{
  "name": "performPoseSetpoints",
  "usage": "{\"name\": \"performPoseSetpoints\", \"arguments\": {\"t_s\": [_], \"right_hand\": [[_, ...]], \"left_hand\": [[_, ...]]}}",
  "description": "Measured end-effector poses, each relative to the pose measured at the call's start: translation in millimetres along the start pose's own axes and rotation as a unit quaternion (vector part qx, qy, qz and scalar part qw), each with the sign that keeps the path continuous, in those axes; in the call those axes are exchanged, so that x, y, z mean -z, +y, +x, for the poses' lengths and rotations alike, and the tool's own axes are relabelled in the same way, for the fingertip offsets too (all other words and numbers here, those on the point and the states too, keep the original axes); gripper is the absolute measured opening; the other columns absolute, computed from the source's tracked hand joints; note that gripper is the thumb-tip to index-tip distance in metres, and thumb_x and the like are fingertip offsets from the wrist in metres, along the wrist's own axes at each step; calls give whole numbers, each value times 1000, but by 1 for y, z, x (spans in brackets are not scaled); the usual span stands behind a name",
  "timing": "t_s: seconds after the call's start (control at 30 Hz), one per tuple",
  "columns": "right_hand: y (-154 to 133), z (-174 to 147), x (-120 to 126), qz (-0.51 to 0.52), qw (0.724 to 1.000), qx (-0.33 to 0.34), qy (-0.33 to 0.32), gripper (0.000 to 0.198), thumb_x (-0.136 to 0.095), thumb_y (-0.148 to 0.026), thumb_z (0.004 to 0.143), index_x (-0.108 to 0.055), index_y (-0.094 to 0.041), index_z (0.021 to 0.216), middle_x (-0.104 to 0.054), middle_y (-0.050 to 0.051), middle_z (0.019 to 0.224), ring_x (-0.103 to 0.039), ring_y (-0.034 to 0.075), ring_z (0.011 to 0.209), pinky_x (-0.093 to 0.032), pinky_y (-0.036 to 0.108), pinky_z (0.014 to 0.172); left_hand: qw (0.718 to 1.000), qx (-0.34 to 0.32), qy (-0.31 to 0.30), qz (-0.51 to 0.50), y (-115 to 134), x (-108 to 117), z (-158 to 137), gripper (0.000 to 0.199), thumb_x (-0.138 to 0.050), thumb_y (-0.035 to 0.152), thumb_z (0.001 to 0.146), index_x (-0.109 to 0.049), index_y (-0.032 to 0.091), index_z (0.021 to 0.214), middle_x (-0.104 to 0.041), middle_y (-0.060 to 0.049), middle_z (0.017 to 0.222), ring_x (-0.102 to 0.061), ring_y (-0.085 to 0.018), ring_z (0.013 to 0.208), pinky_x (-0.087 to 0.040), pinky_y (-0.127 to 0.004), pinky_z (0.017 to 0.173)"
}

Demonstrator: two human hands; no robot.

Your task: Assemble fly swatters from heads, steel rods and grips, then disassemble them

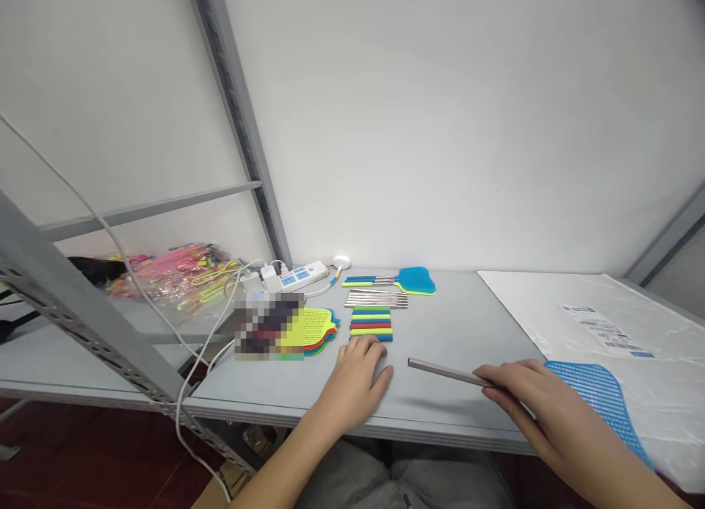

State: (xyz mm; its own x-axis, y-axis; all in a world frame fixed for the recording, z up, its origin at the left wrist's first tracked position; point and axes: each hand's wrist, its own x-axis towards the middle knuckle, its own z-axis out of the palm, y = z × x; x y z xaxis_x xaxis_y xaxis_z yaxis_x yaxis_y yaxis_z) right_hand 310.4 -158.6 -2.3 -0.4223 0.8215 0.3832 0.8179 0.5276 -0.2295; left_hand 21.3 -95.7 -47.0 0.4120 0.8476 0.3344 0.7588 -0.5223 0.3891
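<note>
My right hand [532,399] is closed around the metal rod [440,369] of a fly swatter, whose bare rod end points left. Beyond the hand shows its blue mesh head [598,391]; the join is hidden by my fingers. My left hand [358,380] has its fingertips at the nearest of several coloured handle grips [371,322], with the thumb apart. Whether it grasps that grip is not plain, but nothing is lifted. Behind the grips lies a row of metal rods [377,299]. Farther back are assembled fly swatters [416,279] with blue and yellow-green parts.
A stack of mesh swatter heads [316,329] lies left of the grips, partly blurred. Behind it are a power strip [302,275] and white cables. White plastic packaging [606,311] covers the right side. Grey shelf posts [242,112] and bagged colourful items [181,274] stand left.
</note>
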Motion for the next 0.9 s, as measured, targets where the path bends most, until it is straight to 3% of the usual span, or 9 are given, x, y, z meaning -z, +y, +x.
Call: {"name": "performPoseSetpoints", "arguments": {"t_s": [0.13, 0.23, 0.33, 0.43, 0.57, 0.67, 0.73, 0.8, 0.9], "right_hand": [[-6, 3, -11, -11, 999, 35, -4, 21, -43, -28, 99, -54, -27, 117, -68, 1, 94, -61, 20, 83, -46, 33, 73], [-8, 10, -27, -55, 996, 64, 9, 21, -42, -24, 99, -55, -24, 116, -68, 3, 89, -61, 19, 77, -43, 34, 73], [-17, 24, -43, -99, 989, 106, 13, 22, -44, -18, 98, -56, -21, 115, -66, 3, 83, -60, 20, 72, -41, 35, 70], [-41, 42, -49, -95, 982, 160, 12, 24, -42, -8, 93, -58, -19, 107, -64, 3, 78, -58, 19, 69, -40, 36, 73], [-63, 59, -37, -75, 976, 192, 69, 21, -44, -12, 93, -60, -22, 103, -68, 5, 90, -62, 21, 84, -34, 48, 98], [-43, 57, -21, -41, 977, 101, 180, 45, -62, -43, 87, -51, -25, 127, -59, 13, 127, -52, 34, 121, -20, 62, 109], [-21, 51, -14, 55, 977, -19, 203, 72, -69, -53, 78, -41, -23, 138, -50, 17, 139, -48, 38, 127, -32, 59, 106], [-6, 43, -10, 216, 953, -151, 150, 72, -67, -54, 79, -40, -23, 139, -55, 16, 135, -60, 35, 114, -51, 50, 91], [-10, 33, -12, 409, 878, -250, -9, 46, -59, -54, 86, -59, -21, 118, -71, 11, 109, -69, 29, 92, -58, 40, 77]], "left_hand": [[999, -16, 14, -38, -3, 1, -4, 17, -48, 24, 92, -55, 24, 109, -58, -6, 113, -50, -24, 111, -42, -42, 94], [989, 2, 118, -92, 0, 8, -9, 25, -42, 20, 94, -48, 23, 118, -57, -9, 119, -52, -22, 113, -43, -40, 96], [976, -30, 212, -31, 17, 18, -18, 33, -44, 22, 93, -43, 23, 126, -53, -12, 129, -48, -26, 120, -36, -47, 104], [983, -100, 124, 90, 40, 25, -26, 38, -50, 34, 92, -46, 24, 128, -58, -12, 128, -51, -30, 117, -23, -58, 108], [986, -70, 49, 142, 48, 31, -28, 25, -37, 31, 100, -56, 18, 109, -67, -4, 81, -60, -20, 74, -43, -41, 81], [981, -36, 70, 180, 35, 41, -28, 32, -32, 32, 102, -58, 19, 88, -64, -3, 72, -58, -19, 68, -36, -33, 62], [977, -30, 85, 195, 29, 48, -28, 36, -32, 36, 102, -57, 20, 82, -63, -3, 71, -58, -19, 67, -34, -32, 60], [976, -35, 86, 198, 29, 50, -28, 35, -35, 42, 101, -56, 21, 82, -62, -2, 72, -57, -19, 68, -34, -32, 59], [977, -68, 60, 193, 40, 40, -28, 31, -38, 43, 100, -56, 21, 86, -60, -2, 75, -56, -19, 69, -35, -33, 59]]}}
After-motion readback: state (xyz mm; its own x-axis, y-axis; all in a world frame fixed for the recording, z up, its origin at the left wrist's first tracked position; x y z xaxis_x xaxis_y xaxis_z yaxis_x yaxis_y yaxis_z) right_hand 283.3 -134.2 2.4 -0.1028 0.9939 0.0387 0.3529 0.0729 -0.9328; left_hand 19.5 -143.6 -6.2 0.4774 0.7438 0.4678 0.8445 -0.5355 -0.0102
